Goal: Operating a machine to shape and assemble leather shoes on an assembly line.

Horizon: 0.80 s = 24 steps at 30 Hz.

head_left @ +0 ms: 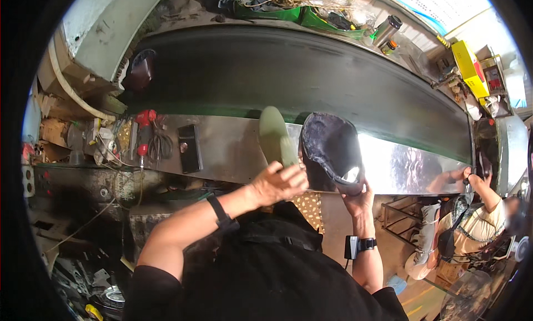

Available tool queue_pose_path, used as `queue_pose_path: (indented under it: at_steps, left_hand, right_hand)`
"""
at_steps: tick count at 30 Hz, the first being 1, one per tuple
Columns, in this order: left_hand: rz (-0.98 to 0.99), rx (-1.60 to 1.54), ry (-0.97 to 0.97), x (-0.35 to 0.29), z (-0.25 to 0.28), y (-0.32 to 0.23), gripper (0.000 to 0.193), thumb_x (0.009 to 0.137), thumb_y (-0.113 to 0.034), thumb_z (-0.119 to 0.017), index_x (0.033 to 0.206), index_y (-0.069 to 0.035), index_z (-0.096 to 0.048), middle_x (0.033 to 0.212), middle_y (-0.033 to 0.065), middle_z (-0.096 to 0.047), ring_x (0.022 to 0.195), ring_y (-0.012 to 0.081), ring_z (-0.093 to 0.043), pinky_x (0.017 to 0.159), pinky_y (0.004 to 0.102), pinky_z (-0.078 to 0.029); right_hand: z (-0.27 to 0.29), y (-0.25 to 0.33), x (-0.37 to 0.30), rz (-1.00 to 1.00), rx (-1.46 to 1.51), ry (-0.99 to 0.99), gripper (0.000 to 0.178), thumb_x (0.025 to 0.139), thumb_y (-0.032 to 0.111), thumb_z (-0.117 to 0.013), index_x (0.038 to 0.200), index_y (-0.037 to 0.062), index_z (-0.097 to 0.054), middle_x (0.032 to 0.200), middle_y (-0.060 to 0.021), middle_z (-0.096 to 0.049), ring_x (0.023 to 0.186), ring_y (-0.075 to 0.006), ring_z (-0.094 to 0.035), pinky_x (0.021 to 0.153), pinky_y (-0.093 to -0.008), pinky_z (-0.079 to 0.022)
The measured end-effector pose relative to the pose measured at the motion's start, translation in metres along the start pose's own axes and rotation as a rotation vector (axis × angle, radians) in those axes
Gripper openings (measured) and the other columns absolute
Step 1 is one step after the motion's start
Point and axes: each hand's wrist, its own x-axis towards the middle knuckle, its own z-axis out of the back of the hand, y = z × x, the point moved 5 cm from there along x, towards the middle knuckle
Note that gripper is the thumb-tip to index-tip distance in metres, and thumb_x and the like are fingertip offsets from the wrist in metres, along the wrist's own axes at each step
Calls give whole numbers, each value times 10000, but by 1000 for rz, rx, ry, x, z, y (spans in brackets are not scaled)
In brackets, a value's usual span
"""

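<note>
My left hand is closed, its fingers curled round the lower end of a pale green, insole-shaped piece. This piece points away from me, over the near edge of a dark conveyor belt. Just to its right, my right hand grips a black boot from below, thumb and fingers at its near end. The boot's wide, dark opening faces up, with a rough lining along the rim. Both things are held above a shiny metal ledge, close to each other. Whether they touch cannot be told.
On the ledge lies a black flat rectangular case, with a red-ended tool and coiled cable left of it. Green bins and a steel flask stand beyond the belt. A co-worker sits at the right.
</note>
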Motion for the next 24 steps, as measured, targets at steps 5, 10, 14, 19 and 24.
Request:
queue_pose_path:
  at_steps: [5, 10, 14, 19, 24]
  left_hand:
    - [-21, -445, 194, 9, -17, -40, 220, 850, -302, -717, 1069, -280, -704, 1334, 12, -539, 1278, 185, -450, 1000, 431, -338]
    - [1345, -1599, -329, -4, -41, 62, 417, 933, -345, -732, 1189, -22, -673, 1201, 112, -664, 1110, 214, -633, 954, 362, -506]
    - [1842, -1827, 45, -30, -75, 116, 429, 949, -383, -697, 1190, -31, -655, 1074, 70, -672, 936, 187, -587, 885, 352, -467]
    - [1768, -1148, 152, -31, -108, 157, 346, 986, -341, -667, 1077, -9, -706, 1012, 82, -707, 978, 168, -628, 845, 354, -491]
    - [1680, -1092, 237, -17, -128, 159, 450, 956, -432, -688, 1102, -9, -741, 1067, 129, -727, 994, 191, -648, 875, 350, -500]
  right_hand:
    - [9, 22, -7, 179, -58, 34, 475, 974, 344, -623, 1358, 68, -573, 1323, -74, -616, 1230, -251, -583, 1050, -447, -474]
    - [-36, 31, -83, 567, -950, 113, 426, 964, 148, -677, 1341, -26, -585, 1253, -133, -640, 1096, -200, -650, 875, -351, -545]
    - [-58, -29, -115, 1132, -1548, 639, 593, 710, 46, -835, 1271, 2, -645, 1062, -138, -651, 981, -269, -649, 792, -380, -532]
    - [-41, -94, -80, 1598, -1550, 583, 1031, 637, 22, -920, 1518, 111, -393, 1372, -195, -448, 1206, -391, -540, 951, -475, -508]
    - [-35, -96, -42, 1308, -1179, 442, 1359, 627, 221, -993, 1620, 95, -74, 1574, -268, -272, 1381, -441, -439, 1088, -514, -455]
